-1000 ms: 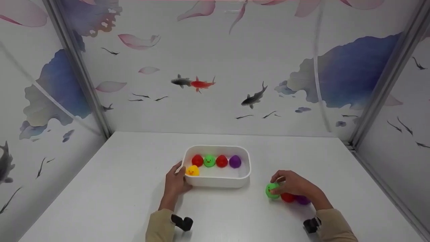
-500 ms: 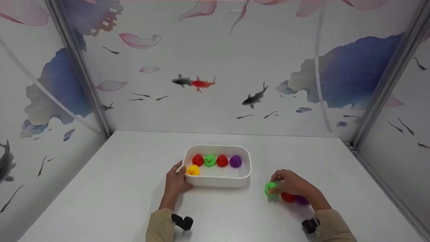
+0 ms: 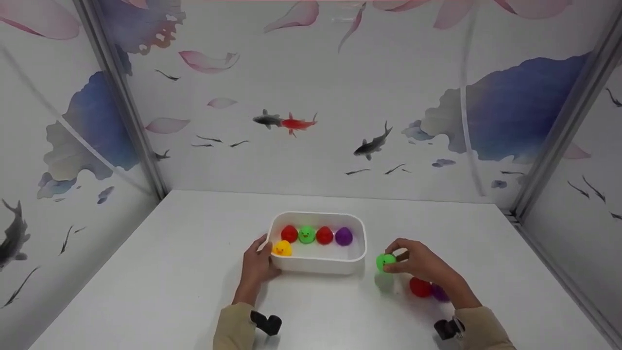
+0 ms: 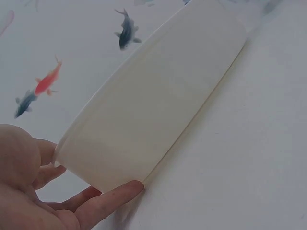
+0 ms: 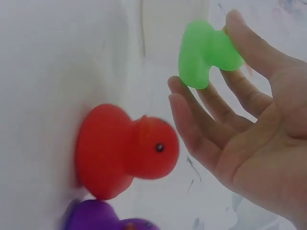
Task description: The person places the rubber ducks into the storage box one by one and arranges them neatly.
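Right hand [image 3: 423,262] held the green duck [image 3: 385,262] just above the desk [image 3: 146,277], beside the white box [image 3: 316,265]; grip narrow, a pinch, probably enough for something so small. Left hand [image 3: 256,262] gripped the white box's left end, likely to steady it. Red duck [image 3: 420,287] sat nearby, purple duck [image 3: 440,292] half hidden, perhaps touching it.

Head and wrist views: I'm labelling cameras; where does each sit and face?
Head: worn on the head, facing forward and down at the table and white tub; left hand, right hand and sleeves show.
Left wrist: on that wrist, facing the white tub from outside; left hand shows.
Right wrist: on that wrist, facing the green duck and red duck; right hand shows.
Head and right wrist share the green duck.
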